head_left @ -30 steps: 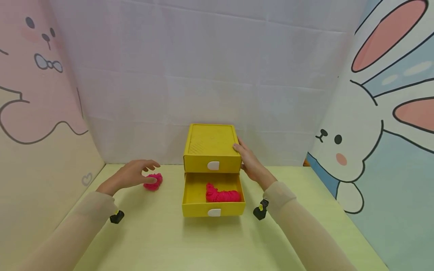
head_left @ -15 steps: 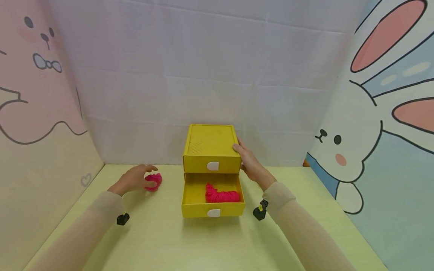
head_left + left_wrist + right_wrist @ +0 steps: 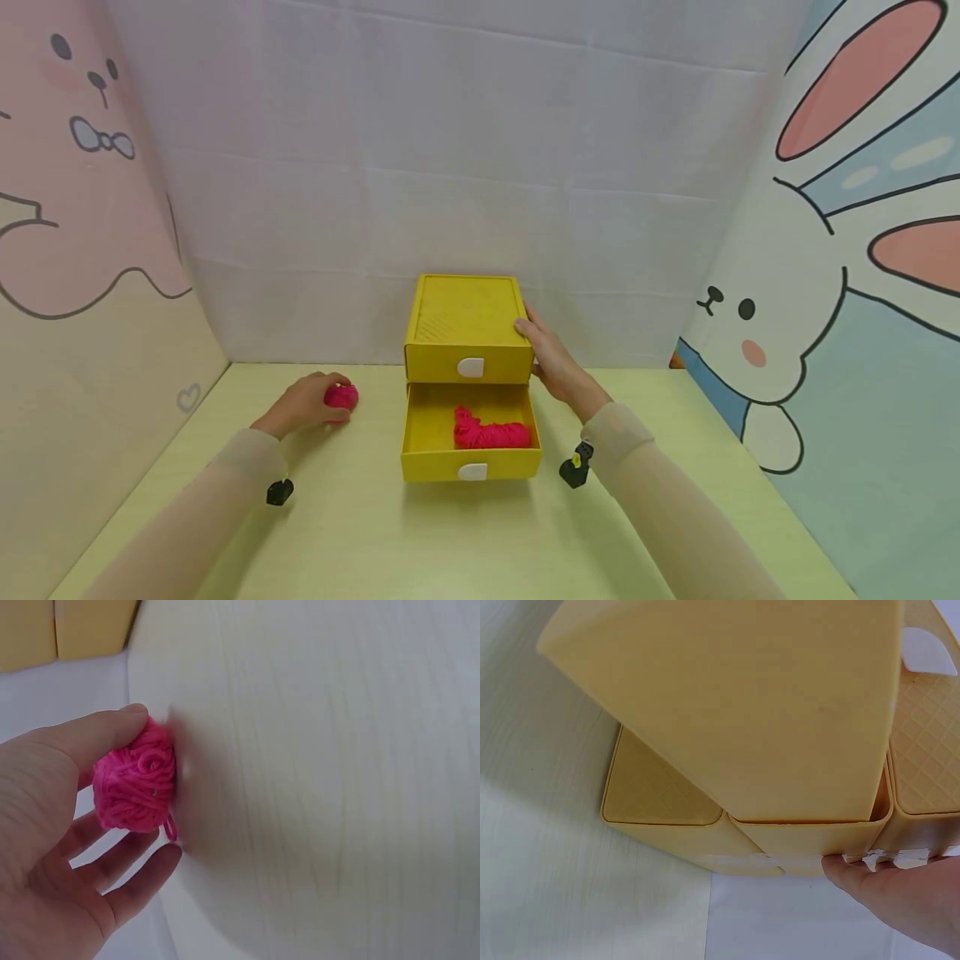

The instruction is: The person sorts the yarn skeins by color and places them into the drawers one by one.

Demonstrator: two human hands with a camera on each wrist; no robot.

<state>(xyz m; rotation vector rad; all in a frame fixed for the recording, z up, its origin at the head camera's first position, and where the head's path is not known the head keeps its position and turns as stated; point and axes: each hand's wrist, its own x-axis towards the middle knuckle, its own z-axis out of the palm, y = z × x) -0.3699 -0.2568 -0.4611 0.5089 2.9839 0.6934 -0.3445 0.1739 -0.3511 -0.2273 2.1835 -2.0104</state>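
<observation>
Right grip (image 3: pixel 558 367) holds the yellow box (image 3: pixel 468 321) by its right side, with the thumb up on top, and the left grip (image 3: pixel 303 404) is bent in close round a ball of pink yarn (image 3: pixel 342 397). Biggest of all is the white wall (image 3: pixel 480 167) at the far side, and then the pale desk (image 3: pixel 345 517). Next comes the box, far and in the middle, and its middle drawer (image 3: pixel 438 465) of three is pulled out to the near side. A pink yarn bundle (image 3: pixel 491 433) lies in the right part of that drawer. Smallest is the ball, at the left, well apart from the box. Just now the left grip went from wide and loose to snug. So the ball looks caught, I think, but it still seems to sit on the desk. Box and drawer have stayed put.
</observation>
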